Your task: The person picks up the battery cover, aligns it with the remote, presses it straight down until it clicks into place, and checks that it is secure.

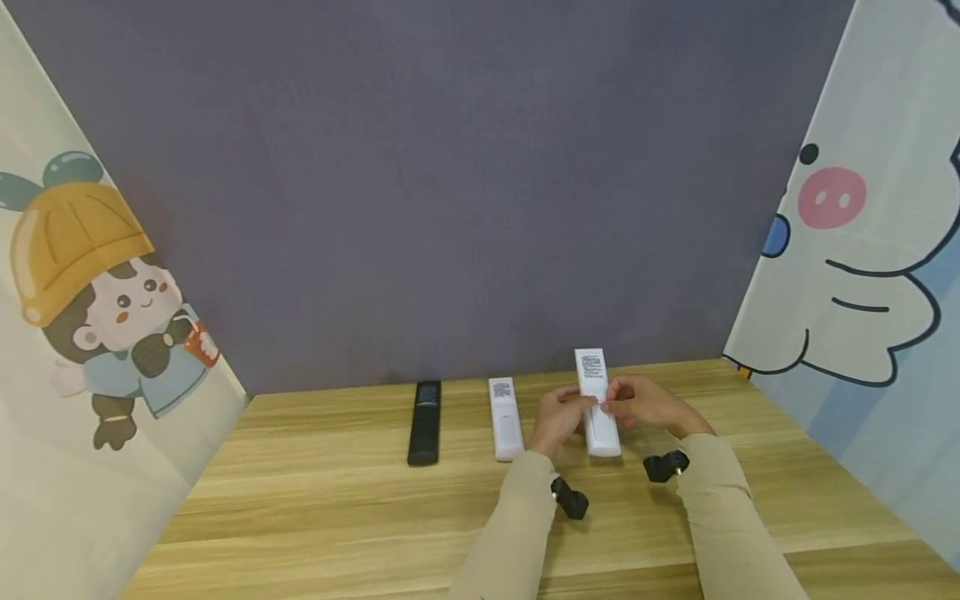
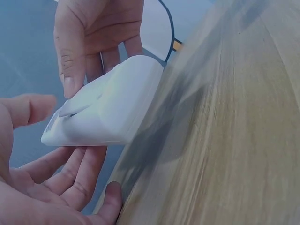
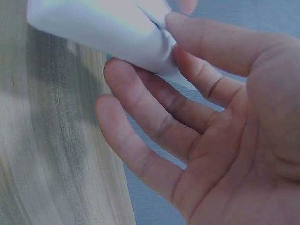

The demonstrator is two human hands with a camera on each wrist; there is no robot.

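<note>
A white remote control (image 1: 597,400) is tilted up off the table between the two hands, its labelled back facing up. In the left wrist view, a dark gap shows at the edge of its battery cover (image 2: 82,96). My left hand (image 1: 558,419) holds it from the left, fingers beneath it and the thumb close over its top. From the right, my right hand (image 1: 647,402) grips it, the thumb at the cover's edge and the index finger at the side. The right hand's other fingers (image 3: 140,101) are spread below.
A second white remote control (image 1: 507,421) lies label up to the left of the hands, with a black remote control (image 1: 425,423) farther left. They rest on a wooden table (image 1: 322,500). A dark grey panel (image 1: 450,183) stands along the back, with printed side panels.
</note>
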